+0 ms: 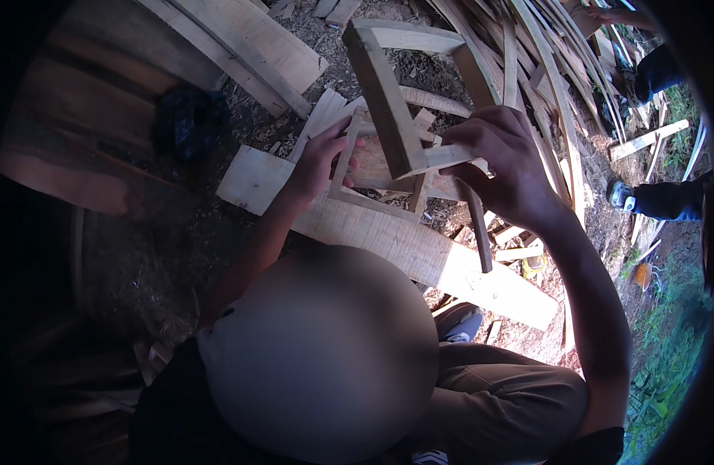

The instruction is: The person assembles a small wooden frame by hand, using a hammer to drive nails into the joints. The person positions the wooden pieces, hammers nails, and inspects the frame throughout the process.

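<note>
My right hand (508, 167) is closed round the short near bar of a rectangular wooden frame (384, 101), which it holds up tilted. Just below and to the left, my left hand (318, 167) grips the side of a smaller, thinner wooden frame (376, 205), its fingertips showing through the opening. The two frames overlap in view, and I cannot tell whether they touch or are joined. A dark narrow wooden strip (479, 232) slants down below my right hand. Under the frames lies a wide pale board (388, 244) on the ground.
Long wooden strips (520, 70) are heaped at the far right, and planks (248, 54) lie at the far left. A black plastic bag (190, 120) sits at left. Someone's shoe (622, 196) is at the right, near grass (667, 341). A blurred round patch hides the lower middle.
</note>
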`<state>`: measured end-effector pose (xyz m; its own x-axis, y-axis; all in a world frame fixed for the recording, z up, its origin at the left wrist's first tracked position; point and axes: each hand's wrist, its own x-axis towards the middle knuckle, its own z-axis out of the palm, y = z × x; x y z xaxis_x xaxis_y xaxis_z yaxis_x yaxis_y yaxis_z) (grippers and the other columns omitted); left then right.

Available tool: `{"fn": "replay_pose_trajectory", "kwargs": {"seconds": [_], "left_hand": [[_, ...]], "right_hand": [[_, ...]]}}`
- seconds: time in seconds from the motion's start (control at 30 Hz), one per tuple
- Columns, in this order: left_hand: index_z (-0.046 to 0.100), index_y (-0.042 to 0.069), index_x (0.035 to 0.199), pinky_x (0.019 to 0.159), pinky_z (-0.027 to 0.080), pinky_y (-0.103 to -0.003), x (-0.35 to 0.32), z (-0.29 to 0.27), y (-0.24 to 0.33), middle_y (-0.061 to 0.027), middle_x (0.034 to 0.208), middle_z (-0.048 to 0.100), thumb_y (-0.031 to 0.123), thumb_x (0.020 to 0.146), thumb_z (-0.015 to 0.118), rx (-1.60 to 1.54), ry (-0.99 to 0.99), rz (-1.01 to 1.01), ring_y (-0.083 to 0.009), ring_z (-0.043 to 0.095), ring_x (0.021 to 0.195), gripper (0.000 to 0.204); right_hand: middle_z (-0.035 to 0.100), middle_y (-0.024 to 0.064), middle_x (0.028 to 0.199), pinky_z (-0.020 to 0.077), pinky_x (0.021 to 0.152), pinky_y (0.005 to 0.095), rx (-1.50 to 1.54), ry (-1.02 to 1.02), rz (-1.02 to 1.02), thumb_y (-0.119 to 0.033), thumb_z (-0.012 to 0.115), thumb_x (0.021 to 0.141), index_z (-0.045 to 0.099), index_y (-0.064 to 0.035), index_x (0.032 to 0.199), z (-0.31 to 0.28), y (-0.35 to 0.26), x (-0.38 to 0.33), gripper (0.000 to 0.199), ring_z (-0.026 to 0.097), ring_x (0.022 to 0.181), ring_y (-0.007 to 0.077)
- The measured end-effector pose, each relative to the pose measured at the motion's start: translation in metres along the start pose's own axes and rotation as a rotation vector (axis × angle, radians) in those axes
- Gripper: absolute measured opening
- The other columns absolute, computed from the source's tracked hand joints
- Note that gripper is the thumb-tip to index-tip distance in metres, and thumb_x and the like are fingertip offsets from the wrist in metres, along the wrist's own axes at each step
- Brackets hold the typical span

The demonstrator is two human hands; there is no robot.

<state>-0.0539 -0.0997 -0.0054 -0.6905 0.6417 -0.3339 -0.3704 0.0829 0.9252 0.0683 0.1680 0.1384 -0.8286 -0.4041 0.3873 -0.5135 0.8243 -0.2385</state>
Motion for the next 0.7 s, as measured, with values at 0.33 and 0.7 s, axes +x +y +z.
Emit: {"fn": "replay_pose_trajectory", "kwargs": {"seconds": [0.33, 0.7], "left_hand": [[0.052, 0.006, 0.143, 0.069, 0.061, -0.041, 0.012, -0.016, -0.006, -0.0136, 0.122, 0.069, 0.059, 0.106, 0.026, -0.249, -0.049, -0.128, -0.0238, 0.070, 0.091, 0.070], [0.055, 0.003, 0.136, 0.071, 0.060, -0.036, 0.004, -0.007, 0.001, -0.0081, 0.111, 0.066, 0.066, 0.101, 0.039, -0.091, -0.051, -0.099, -0.0192, 0.067, 0.091, 0.073]], "right_hand": [[0.072, 0.0023, 0.105, 0.0512, 0.106, 0.0396, 0.005, -0.203, -0.317, -0.012, 0.074, 0.076, 0.074, -0.0178, 0.108, 0.069, 0.030, -0.018, 0.033, 0.066, 0.108, 0.0235], [0.072, 0.0053, 0.107, 0.0491, 0.111, 0.0411, 0.084, -0.262, -0.241, -0.007, 0.078, 0.067, 0.075, -0.0130, 0.110, 0.078, 0.040, -0.028, 0.043, 0.064, 0.115, 0.0285]]}}
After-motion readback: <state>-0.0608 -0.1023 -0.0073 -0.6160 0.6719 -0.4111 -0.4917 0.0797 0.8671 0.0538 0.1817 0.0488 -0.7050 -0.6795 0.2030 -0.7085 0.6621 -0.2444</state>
